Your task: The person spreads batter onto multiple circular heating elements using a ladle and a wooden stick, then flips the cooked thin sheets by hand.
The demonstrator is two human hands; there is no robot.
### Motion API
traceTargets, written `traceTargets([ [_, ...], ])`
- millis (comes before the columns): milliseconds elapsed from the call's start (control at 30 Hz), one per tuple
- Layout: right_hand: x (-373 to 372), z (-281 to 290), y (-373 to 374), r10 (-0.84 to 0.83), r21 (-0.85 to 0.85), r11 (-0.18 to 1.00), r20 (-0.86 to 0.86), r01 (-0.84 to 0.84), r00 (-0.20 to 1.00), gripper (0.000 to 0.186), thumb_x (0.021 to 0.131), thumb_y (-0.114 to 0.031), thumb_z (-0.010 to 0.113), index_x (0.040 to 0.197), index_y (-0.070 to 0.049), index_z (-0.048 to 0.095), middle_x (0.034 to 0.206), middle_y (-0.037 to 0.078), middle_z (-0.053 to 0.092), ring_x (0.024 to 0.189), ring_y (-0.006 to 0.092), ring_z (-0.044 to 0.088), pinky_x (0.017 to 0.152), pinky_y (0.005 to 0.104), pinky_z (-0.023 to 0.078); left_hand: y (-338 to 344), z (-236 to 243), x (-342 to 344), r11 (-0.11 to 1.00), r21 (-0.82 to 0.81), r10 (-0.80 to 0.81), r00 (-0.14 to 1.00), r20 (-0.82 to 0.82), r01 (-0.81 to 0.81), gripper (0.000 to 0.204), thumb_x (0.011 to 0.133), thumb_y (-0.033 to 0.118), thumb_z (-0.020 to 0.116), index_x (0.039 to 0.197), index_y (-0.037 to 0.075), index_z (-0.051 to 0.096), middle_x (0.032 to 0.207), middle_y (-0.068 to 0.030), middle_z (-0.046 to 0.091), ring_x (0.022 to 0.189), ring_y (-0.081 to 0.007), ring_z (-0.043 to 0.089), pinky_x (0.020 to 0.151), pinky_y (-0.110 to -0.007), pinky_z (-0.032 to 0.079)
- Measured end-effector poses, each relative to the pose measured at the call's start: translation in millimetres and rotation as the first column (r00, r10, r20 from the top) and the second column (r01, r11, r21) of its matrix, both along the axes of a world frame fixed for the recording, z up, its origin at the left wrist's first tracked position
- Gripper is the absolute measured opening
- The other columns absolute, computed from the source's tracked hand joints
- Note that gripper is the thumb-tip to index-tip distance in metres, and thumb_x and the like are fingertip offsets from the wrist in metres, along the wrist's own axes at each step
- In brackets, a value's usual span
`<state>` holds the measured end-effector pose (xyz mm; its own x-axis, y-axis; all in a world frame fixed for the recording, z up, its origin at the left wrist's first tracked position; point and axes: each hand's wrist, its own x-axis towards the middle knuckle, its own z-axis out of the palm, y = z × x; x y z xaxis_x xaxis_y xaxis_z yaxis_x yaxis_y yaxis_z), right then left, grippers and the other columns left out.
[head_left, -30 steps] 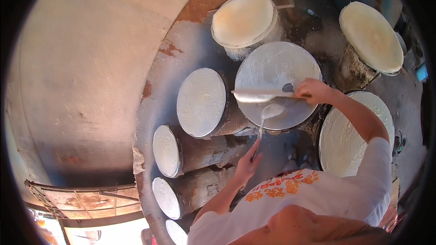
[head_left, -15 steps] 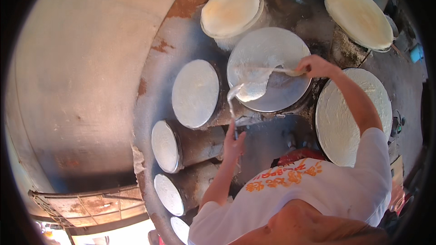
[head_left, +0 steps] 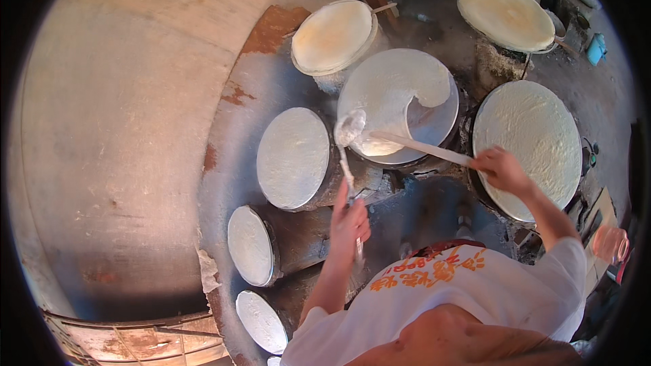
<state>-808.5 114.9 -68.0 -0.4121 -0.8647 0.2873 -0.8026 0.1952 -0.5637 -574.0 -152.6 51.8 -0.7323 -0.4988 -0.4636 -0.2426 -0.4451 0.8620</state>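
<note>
My left hand (head_left: 350, 222) is closed round the handle of a batter-coated ladle (head_left: 350, 127). The ladle's bowl is at the left rim of a round griddle (head_left: 434, 123). In my right hand (head_left: 500, 168) is a long flat wooden spatula (head_left: 437, 152), its tip touching or just over the griddle's near edge. White batter (head_left: 388, 88) covers the far and left parts of the griddle in a thick curve. Bare metal shows at its right.
Batter-covered round griddles stand to the left (head_left: 293, 158), nearer left (head_left: 251, 245) and right (head_left: 532, 142). Two browned flatbreads lie at the back, one left (head_left: 333, 37), one right (head_left: 508, 13). A large curved metal wall (head_left: 135, 129) fills the left side.
Batter now reaches further round the far side of the griddle. The spatula has swung from the right side to the near edge, and my right hand has come nearer. The view has shifted somewhat.
</note>
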Motion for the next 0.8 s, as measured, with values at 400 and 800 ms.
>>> traceTargets([
  [400,200.3,-70.9,-279.2,0.133,-0.02,0.708,0.985,0.706,-0.106,0.025,0.094,-0.022,0.042,0.118,-0.015,0.041,0.071,0.004,0.049,0.044,0.0093,0.04,0.038,0.0243,0.033,-101.9,-15.4,53.2,0.784,0.545,0.069,0.83,-0.554,0.299,0.043,0.097,0.016,0.035,0.134,0.036,0.029,0.061,0.0049,0.03,0.038,-0.0019,0.027,0.032,-0.016,0.028],
  [800,170.5,-46.1,-197.1,-0.021,-0.002,0.352,1.0,0.936,0.01,0.029,0.092,-0.02,0.045,0.121,-0.018,0.047,0.061,0.001,0.043,0.04,0.0102,0.038,0.034,0.0253,0.032,-92.2,1.5,84.0,0.976,0.107,-0.134,0.916,-0.378,0.188,0.053,0.094,0.013,0.042,0.14,0.027,0.021,0.059,0.0032,0.033,0.037,-0.0024,0.027,0.031,-0.018,0.029],
])
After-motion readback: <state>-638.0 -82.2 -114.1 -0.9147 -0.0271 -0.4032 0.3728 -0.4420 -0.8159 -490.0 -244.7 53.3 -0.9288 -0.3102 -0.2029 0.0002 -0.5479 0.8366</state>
